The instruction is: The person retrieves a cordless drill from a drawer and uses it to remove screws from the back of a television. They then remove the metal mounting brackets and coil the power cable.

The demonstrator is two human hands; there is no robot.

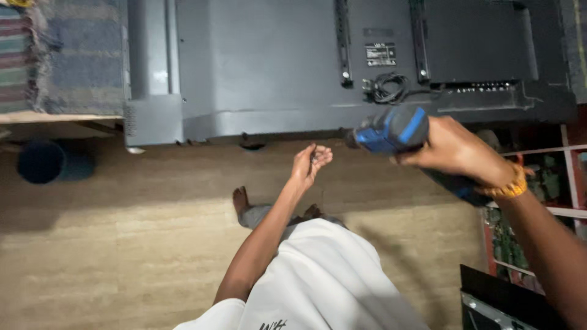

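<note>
My right hand grips a blue and black power screwdriver, its nose pointing left toward the lower edge of a large grey flat screen's back panel lying face down. My left hand hovers just below that edge, fingers curled around something small that I cannot make out. A coiled black cable rests on the panel near two black mounting rails. A gold bracelet sits on my right wrist.
A dark blue round bucket stands at the left on the tan floor. A striped rug lies upper left. Green circuit boards on red shelving sit at the right, and a black device corner lower right.
</note>
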